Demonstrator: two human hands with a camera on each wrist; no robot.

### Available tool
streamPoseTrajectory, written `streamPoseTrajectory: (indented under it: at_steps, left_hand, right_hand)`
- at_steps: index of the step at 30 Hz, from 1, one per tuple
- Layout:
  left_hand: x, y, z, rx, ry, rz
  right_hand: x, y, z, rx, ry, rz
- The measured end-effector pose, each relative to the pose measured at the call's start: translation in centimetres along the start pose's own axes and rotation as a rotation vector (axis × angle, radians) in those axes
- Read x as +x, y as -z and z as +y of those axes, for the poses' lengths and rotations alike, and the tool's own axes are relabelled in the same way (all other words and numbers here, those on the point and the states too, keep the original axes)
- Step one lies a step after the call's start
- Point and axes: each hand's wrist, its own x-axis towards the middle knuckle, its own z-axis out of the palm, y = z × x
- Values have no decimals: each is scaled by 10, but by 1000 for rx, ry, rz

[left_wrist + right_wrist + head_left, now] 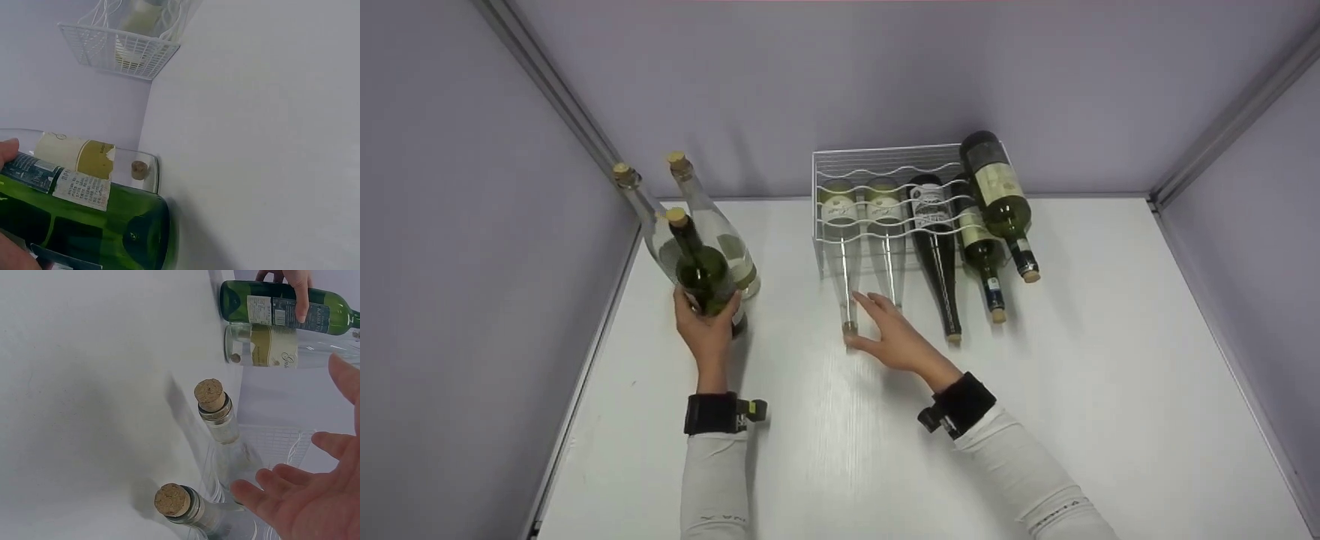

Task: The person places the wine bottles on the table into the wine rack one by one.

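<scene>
Green bottle [705, 271] roughly upright, left of head view's centre, gripped by left hand [706, 330] wrapped round lower body. Two clear corked bottles [718, 225] just behind, upper left. Right hand [898, 337] unclenched, near leftmost clear bottle [847, 274] in wire rack [885, 159], upper middle.
</scene>
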Motion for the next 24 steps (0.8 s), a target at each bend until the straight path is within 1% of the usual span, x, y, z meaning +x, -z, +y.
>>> streamPoseTrajectory:
  at_steps: [2, 6, 11, 15, 24]
  left_hand:
    - [-3, -2, 3, 28, -11, -23]
    - [-10, -5, 7, 118, -27, -68]
    - [-16, -11, 10, 190, -102, -104]
    - [-20, -16, 12, 225, -152, -123]
    - [-27, -24, 16, 254, -253, -147]
  right_hand:
    - [0, 1, 0, -1, -6, 1]
    - [0, 3, 0, 6, -5, 8]
    - [-1, 6, 1, 31, 1, 2]
    - [-1, 8, 3, 33, 2, 6]
    - [0, 14, 2, 43, 29, 38]
